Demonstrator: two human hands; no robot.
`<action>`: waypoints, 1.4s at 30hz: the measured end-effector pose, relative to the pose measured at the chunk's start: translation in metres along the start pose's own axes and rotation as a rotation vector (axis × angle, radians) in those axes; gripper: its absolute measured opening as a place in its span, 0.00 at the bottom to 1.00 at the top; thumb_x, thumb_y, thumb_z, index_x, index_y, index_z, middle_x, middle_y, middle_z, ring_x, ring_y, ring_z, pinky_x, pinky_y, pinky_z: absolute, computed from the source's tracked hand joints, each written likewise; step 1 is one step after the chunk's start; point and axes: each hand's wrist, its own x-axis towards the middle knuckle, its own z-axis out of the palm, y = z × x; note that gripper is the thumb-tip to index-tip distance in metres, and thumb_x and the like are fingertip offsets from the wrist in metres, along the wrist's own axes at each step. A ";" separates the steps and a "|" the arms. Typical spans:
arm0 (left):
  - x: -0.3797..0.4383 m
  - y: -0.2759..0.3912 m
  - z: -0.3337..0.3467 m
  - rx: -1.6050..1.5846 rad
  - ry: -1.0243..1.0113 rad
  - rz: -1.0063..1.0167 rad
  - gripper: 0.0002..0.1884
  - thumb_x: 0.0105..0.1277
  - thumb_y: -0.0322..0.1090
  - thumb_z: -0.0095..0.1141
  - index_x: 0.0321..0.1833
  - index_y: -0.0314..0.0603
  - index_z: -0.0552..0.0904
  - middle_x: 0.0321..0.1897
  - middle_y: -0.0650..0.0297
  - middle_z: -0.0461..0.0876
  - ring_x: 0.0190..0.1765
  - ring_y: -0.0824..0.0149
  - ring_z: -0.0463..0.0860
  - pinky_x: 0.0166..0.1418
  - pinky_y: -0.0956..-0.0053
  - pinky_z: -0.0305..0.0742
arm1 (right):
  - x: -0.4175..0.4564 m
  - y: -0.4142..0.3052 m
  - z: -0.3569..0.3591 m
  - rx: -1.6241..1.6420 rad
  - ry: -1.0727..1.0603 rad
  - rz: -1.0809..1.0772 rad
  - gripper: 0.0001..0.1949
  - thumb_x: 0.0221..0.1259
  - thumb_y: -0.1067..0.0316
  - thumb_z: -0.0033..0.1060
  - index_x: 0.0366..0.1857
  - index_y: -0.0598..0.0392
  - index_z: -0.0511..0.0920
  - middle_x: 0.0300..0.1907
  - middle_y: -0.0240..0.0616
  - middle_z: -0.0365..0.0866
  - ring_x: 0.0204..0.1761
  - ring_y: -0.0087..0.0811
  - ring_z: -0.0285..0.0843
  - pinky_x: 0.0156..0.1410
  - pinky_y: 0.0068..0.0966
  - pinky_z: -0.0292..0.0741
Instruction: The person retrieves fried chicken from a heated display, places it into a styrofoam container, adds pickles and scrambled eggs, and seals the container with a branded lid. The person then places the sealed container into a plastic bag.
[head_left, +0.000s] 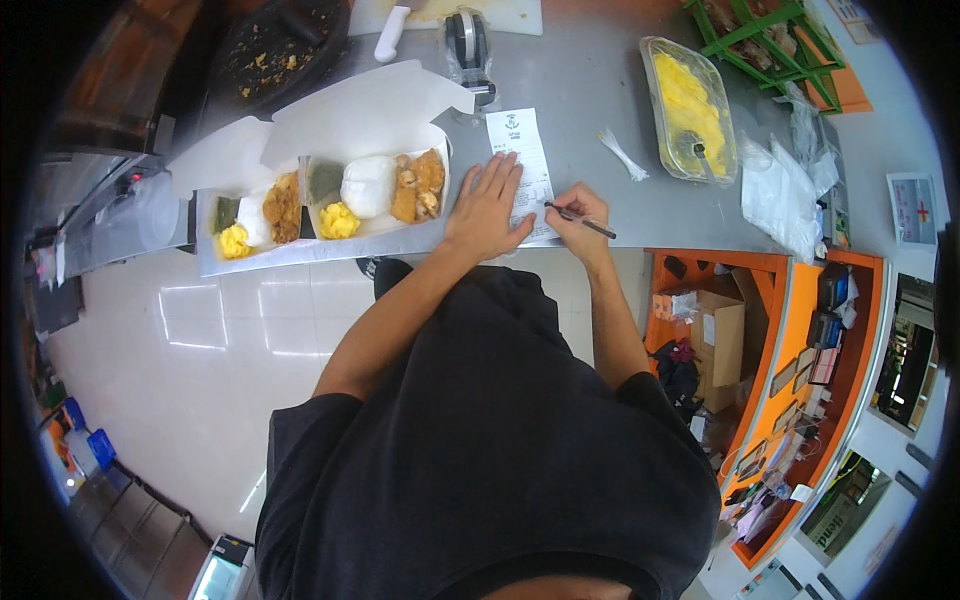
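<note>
My left hand (487, 212) lies flat, fingers spread, over the left side of a printed paper receipt (530, 176) on the steel counter (600, 90). Between the thumb and fingers of my right hand (581, 225) is a dark pen (592, 223), its tip at the receipt's right edge. Left of my hands stand two opened paper meal boxes. The nearer meal box (442, 161) holds fried chicken pieces (420, 184), white rice (368, 186), yellow scrambled egg (339, 220) and a dark green portion. Similar food fills the farther meal box (199, 217).
A plastic tub of yellow food (690, 112) with a utensil stands right, past some white plastic ties (622, 155). Plastic bags (780, 195) and a green crate (765, 45) lie farther right. A wrapped tape dispenser (466, 52), knife (391, 34), cutting board (502, 16) and dark pan (274, 56) sit behind.
</note>
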 end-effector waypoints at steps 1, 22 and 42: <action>0.000 0.001 -0.001 0.000 -0.016 0.000 0.40 0.62 0.54 0.57 0.70 0.30 0.67 0.75 0.48 0.60 0.78 0.52 0.56 0.79 0.52 0.47 | 0.001 -0.003 -0.001 0.008 -0.105 0.020 0.08 0.45 0.76 0.69 0.24 0.60 0.76 0.27 0.34 0.77 0.31 0.20 0.76 0.36 0.21 0.73; 0.006 0.001 -0.006 0.011 0.015 0.046 0.40 0.60 0.56 0.60 0.70 0.38 0.69 0.65 0.48 0.65 0.71 0.49 0.59 0.73 0.49 0.52 | 0.036 -0.046 -0.015 -0.630 -0.181 0.114 0.15 0.52 0.63 0.66 0.42 0.55 0.76 0.27 0.44 0.81 0.31 0.48 0.81 0.38 0.40 0.76; -0.137 -0.059 -0.115 -0.390 0.849 -0.761 0.17 0.69 0.28 0.58 0.58 0.31 0.75 0.48 0.54 0.80 0.48 0.62 0.81 0.51 0.69 0.78 | 0.013 -0.112 0.101 -0.402 -0.408 -0.487 0.15 0.52 0.61 0.75 0.42 0.53 0.84 0.55 0.43 0.71 0.47 0.42 0.77 0.48 0.34 0.78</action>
